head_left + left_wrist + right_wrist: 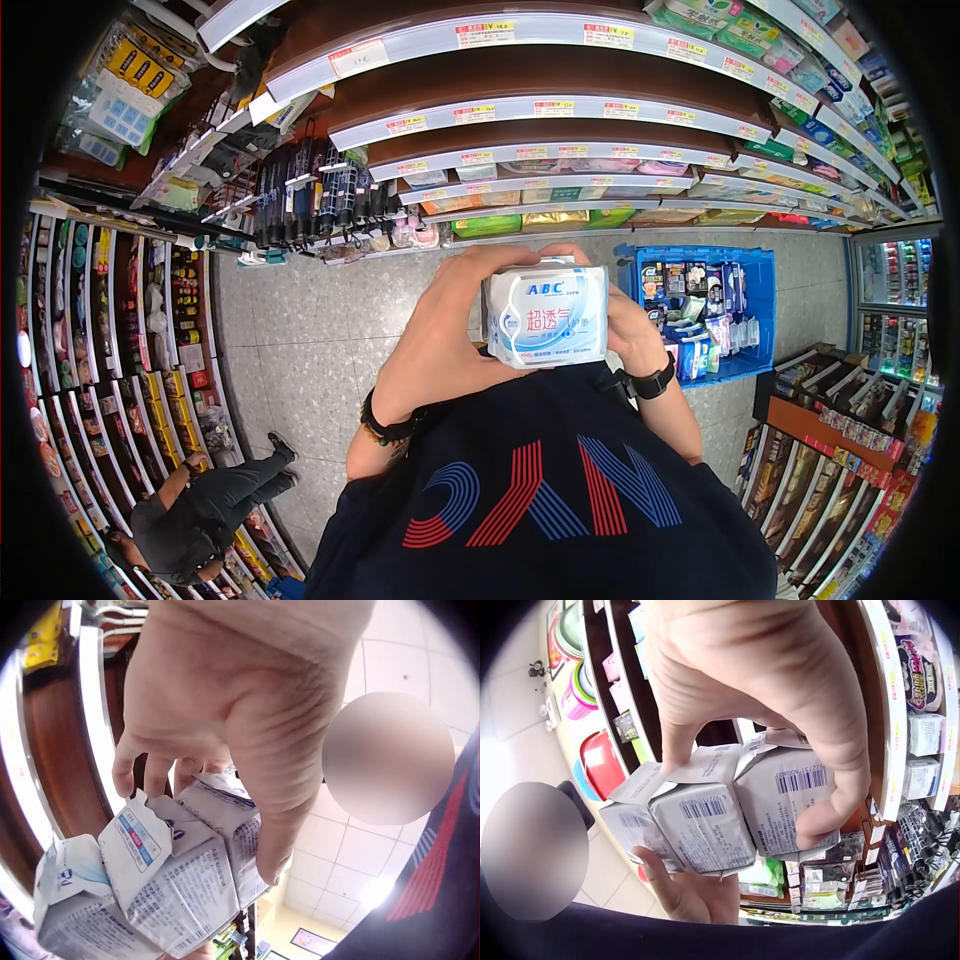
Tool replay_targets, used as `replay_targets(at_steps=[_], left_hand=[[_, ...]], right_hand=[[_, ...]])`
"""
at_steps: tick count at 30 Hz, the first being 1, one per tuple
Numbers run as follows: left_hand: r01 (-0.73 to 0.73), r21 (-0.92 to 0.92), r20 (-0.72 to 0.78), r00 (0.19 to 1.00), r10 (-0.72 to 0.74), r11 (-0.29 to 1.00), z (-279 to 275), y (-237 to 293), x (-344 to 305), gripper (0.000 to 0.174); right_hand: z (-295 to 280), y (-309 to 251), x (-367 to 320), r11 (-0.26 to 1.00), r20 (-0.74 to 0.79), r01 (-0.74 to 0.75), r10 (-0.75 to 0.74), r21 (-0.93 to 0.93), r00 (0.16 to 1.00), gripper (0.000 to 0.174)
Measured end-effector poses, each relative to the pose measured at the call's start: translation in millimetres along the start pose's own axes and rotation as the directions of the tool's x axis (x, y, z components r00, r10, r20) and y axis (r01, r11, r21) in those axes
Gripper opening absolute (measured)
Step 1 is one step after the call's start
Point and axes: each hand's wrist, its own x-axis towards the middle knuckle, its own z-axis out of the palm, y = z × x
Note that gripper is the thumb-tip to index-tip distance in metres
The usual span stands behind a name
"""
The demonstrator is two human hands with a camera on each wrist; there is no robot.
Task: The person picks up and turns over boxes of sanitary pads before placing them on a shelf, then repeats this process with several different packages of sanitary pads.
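Observation:
Between both hands, in front of the chest, is a row of three white packs of ABC panty liners (550, 325), stacked face to face. In the head view the blue-printed front pack faces up and mostly hides those behind it. My left hand (425, 330) grips the row from the left, its thumb along the lower edge and its fingers over the far side. From the right, my right hand (632, 330) grips the same row. The right wrist view shows the packs' barcoded ends (705, 817), with the right thumb pressed on the nearest one.
Ahead rise shelves (570, 110) with price tags and dark bare boards. A blue crate (750, 370) full of packaged goods stands on the tiled floor (330, 320) to the right. At lower left another person (190, 520) is beside stocked shelves. A drinks fridge (900, 290) is far right.

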Motion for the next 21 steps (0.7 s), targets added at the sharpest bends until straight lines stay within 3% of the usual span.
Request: replay_targets(at_steps=[4, 6, 10, 12, 13, 15, 16, 17, 19, 21], left_hand=[[-0.023, 0.02, -0.026, 0.999, 0.024, 1.0, 0.4, -5.3, -1.1, 0.084], [-0.11, 0.006, -0.043, 0.993, 0.11, 0.994, -0.5, -10.2, 0.2, 0.084], [-0.011, -0.1, -0.056, 0.998, 0.006, 0.995, -2.4, -6.2, -0.3, 0.088], [0.008, -0.286, -0.122, 0.992, -0.044, 0.958, -0.3, -5.8, 2.4, 0.087], [0.006, -0.284, -0.126, 0.991, -0.043, 0.959, 0.9, -4.8, 4.1, 0.087], [0.024, -0.562, -0.21, 0.963, -0.171, 0.827, 1.5, -0.4, 7.5, 0.085], [0.035, -0.574, -0.191, 0.966, -0.176, 0.818, -2.9, 5.1, 8.1, 0.072], [0.033, -0.572, -0.195, 0.965, -0.175, 0.82, -6.9, 0.4, 7.1, 0.072], [0.046, -0.367, -0.236, 0.962, -0.141, 0.929, -14.0, -12.1, 5.6, 0.062], [0.061, -0.403, -0.246, 0.954, -0.172, 0.913, -14.6, -10.2, 5.8, 0.057]], right_hand=[[1.9, -2.4, 0.7, 1.0, 0.021, -0.005, 0.005, -0.014, 1.0, 0.066], [0.3, -1.9, 1.6, 1.0, 0.02, -0.009, 0.01, -0.02, 1.0, 0.067], [9.7, -11.3, -4.4, 0.994, -0.07, -0.1, 0.097, -0.042, 0.993, 0.073], [8.3, -8.0, -3.3, 0.995, -0.086, -0.094, 0.089, -0.046, 0.992, 0.073], [8.1, -7.0, -2.6, 0.995, -0.102, -0.087, 0.081, -0.051, 0.991, 0.073], [16.1, -9.3, 0.7, 0.999, -0.053, -0.045, 0.044, -0.016, 0.998, 0.073], [19.1, -9.9, 2.7, 1.0, -0.01, -0.004, 0.004, 0.025, 1.0, 0.074], [18.3, -9.0, 3.4, 1.0, -0.006, -0.005, 0.005, 0.024, 1.0, 0.074], [15.1, -7.0, 2.8, 1.0, -0.026, 0.017, -0.017, -0.014, 1.0, 0.076], [15.3, -6.8, 3.6, 1.0, -0.023, 0.016, -0.016, -0.017, 1.0, 0.077]])
